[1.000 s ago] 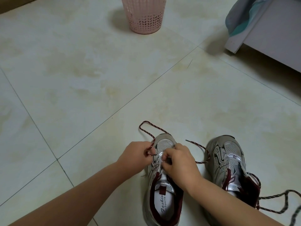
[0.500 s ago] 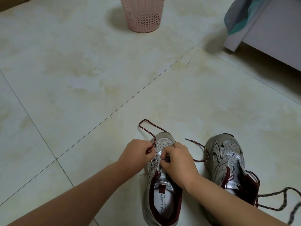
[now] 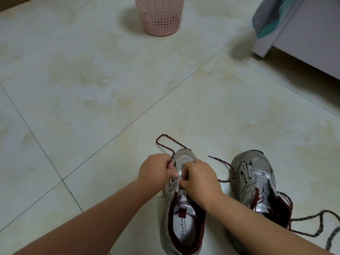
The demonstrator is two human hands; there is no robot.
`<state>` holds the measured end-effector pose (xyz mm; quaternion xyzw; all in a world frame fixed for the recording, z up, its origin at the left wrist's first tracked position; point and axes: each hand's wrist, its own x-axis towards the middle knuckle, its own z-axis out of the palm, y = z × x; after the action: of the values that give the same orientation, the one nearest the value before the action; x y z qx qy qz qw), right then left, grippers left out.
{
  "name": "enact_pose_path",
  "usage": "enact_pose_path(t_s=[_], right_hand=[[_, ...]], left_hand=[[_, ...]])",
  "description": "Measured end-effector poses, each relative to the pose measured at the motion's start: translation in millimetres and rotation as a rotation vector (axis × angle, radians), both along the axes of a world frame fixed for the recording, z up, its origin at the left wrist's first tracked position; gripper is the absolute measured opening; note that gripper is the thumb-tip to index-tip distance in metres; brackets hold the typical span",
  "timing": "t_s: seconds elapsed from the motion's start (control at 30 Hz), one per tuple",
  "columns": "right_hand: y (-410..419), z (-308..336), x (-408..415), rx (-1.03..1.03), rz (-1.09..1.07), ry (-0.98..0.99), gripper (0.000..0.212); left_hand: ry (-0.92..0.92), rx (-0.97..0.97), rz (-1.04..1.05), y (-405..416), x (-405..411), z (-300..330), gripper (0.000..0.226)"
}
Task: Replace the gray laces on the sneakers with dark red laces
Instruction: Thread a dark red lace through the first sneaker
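Two silver-grey sneakers with dark red lining stand on the floor. Both my hands work at the toe end of the left sneaker (image 3: 181, 216). My left hand (image 3: 155, 171) pinches the dark red lace (image 3: 166, 143), which loops out past the toe. My right hand (image 3: 199, 178) has its fingers curled on the eyelets near the toe; what they grip is hidden. The lace's other end (image 3: 229, 169) curls out to the right. The right sneaker (image 3: 257, 183) stands unlaced. A grey lace (image 3: 320, 224) and another dark red lace (image 3: 289, 228) lie beside it.
A pink perforated basket (image 3: 160, 17) stands on the tiled floor at the back. At the upper right, a white furniture edge (image 3: 276, 32) has grey and teal cloth (image 3: 265, 17) draped over it.
Both hands stay at the toe eyelets of the left sneaker with only small finger movements. The lace loop holds its shape.
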<state>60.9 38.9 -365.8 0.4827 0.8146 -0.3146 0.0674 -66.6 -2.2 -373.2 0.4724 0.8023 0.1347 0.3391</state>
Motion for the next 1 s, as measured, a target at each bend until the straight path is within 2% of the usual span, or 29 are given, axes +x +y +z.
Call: enact_pose_path(t_s=[0.23, 0.33, 0.47, 0.57, 0.63, 0.73, 0.8, 0.83, 0.87, 0.93, 1.0], right_hand=[[8, 3, -7, 0.110, 0.221, -0.153, 0.020], [11, 4, -10, 0.138, 0.313, -0.205, 0.019], [7, 10, -14, 0.197, 0.469, -0.238, 0.025], [0, 13, -18, 0.201, 0.571, -0.264, 0.031], [-1, 13, -21, 0.223, 0.633, -0.290, 0.033], [5, 13, -20, 0.243, 0.743, -0.277, 0.033], [13, 14, -16, 0.212, 0.791, -0.242, 0.031], [17, 14, -15, 0.173, 0.771, -0.207, 0.029], [20, 13, -14, 0.131, 0.730, -0.169, 0.027], [23, 16, -11, 0.048, 0.635, -0.084, 0.022], [25, 19, -6, 0.000, 0.559, -0.012, 0.012]], left_hand=[[-0.210, -0.042, 0.084, -4, 2, -13, 0.033], [-0.155, 0.003, 0.049, -7, 3, -15, 0.027], [-0.092, 0.058, -0.027, -10, 1, -9, 0.045], [-0.095, 0.076, -0.009, -12, 5, -4, 0.038], [-0.210, 0.085, 0.084, -13, 10, -4, 0.028], [-0.574, 0.017, 0.286, -14, 12, 0, 0.021], [-0.729, -0.068, 0.217, -16, 8, 7, 0.022], [-0.766, -0.112, 0.155, -18, 6, 10, 0.030], [-0.764, -0.154, 0.101, -19, 4, 11, 0.040], [-0.645, -0.179, 0.038, -22, 3, 8, 0.054], [-0.501, -0.102, 0.083, -25, 11, -2, 0.047]])
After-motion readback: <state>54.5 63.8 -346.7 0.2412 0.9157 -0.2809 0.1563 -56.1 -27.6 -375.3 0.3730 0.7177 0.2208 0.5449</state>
